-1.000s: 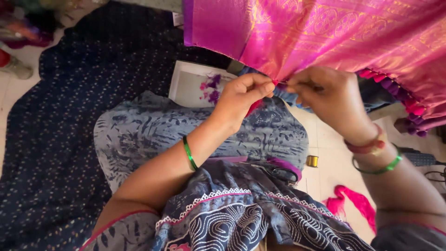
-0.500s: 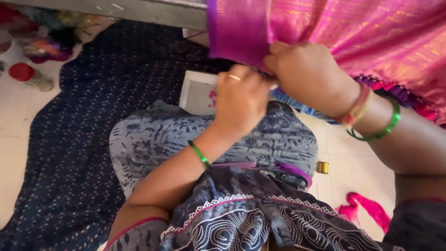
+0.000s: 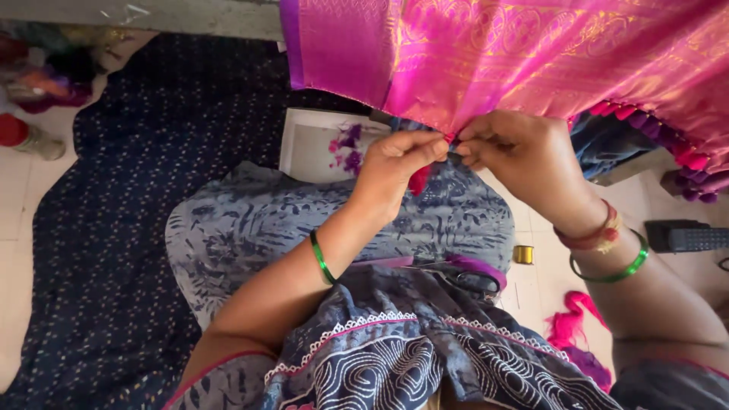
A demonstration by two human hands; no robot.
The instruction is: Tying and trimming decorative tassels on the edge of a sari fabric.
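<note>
Far left: a red-capped bottle (image 3: 21, 135) on the pale floor (image 3: 23, 228), beside a dark blue speckled cloth (image 3: 114, 250) spread flat. Further right, a white tray (image 3: 311, 148) holding purple scraps, partly hidden behind the arms.

Hanging from the top edge: a pink silk cloth (image 3: 516, 53), glossy magenta woven with gold motifs, purple band along its left edge, row of pink and purple tassels (image 3: 683, 156) along the lower right hem. Draped downward in soft folds, long axis running across the view from upper left to lower right, hem slanting down toward the right. Above the lap, in front of the chest, lowest fold gathered right at the fingertips.

Left hand (image 3: 399, 163): nearly closed, thumb and forefinger pinched together on the cloth's lower edge, remaining fingers curled in; small red tuft (image 3: 419, 181) hanging just beneath the pinch. Green bangle (image 3: 322, 258) on the wrist.

Right hand (image 3: 524, 156): likewise nearly closed, fingertips pinching the same hem just beside the left, knuckles turned up. Red thread band and green bangle on that wrist.

Below: scissors (image 3: 471, 275) with purple handles resting on the patterned blue lap. Right of them, a small gold spool (image 3: 523, 254) on the floor, pink threads (image 3: 569, 323) lower down, and a black remote-like box (image 3: 687, 237) at the far right.
</note>
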